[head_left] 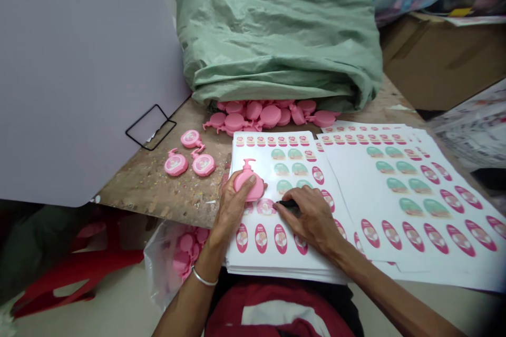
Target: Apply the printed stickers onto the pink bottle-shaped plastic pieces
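Observation:
My left hand (232, 197) is closed around a small pink toy pump bottle (249, 183), its pump head pointing away from me. Under it lies a stack of white sticker sheets (253, 266) printed with pink and green labels. My right hand (312, 213) grips a thin black tool (288, 203) whose kind I cannot make out. The tool's tip is beside a pink oval sticker (265, 207) on the top sheet, just below the bottle. Several places on that sheet's left half are blank white.
Three labelled pink bottles (203, 165) lie on the wooden table (190, 195) at left. Plain pink bottles (271, 116) spill from a green sack (276, 26) at the back. More sticker sheets (351, 184) spread rightward. Below the table edge hangs a plastic bag (158, 258) with pink pieces.

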A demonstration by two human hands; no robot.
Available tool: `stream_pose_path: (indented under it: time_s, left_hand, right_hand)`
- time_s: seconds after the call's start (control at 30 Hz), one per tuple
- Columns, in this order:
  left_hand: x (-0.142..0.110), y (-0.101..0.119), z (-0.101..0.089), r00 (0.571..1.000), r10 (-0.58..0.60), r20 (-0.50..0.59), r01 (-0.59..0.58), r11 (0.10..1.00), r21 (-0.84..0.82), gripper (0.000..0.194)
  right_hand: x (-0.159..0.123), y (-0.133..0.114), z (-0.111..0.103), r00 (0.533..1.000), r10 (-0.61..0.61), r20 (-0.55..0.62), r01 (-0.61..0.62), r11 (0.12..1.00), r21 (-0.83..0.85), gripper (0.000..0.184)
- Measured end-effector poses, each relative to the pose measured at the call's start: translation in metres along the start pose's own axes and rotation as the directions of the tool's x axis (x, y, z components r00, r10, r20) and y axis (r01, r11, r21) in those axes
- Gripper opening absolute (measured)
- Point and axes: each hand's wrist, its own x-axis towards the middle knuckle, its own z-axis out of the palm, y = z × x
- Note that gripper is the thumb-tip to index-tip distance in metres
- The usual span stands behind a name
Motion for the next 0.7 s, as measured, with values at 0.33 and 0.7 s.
stream_pose_path:
  time_s: [0.33, 0.7]
  left_hand:
    - [-0.007, 0.010, 0.006, 0.998, -0.055, 0.025, 0.057, 0.996, -0.069, 0.048]
    - [-0.020, 0.025, 0.017, 0.989, -0.137, 0.048, 0.143, 0.972, -0.189, 0.053]
  right_hand:
    - [0.014, -0.019, -0.035, 0.973, 0.219, -0.079, -0.172, 0.906, 0.387, 0.009]
    - [0.053, -0.030, -0.029, 0.987, 0.156, -0.025, -0.129, 0.888, 0.441, 0.014]
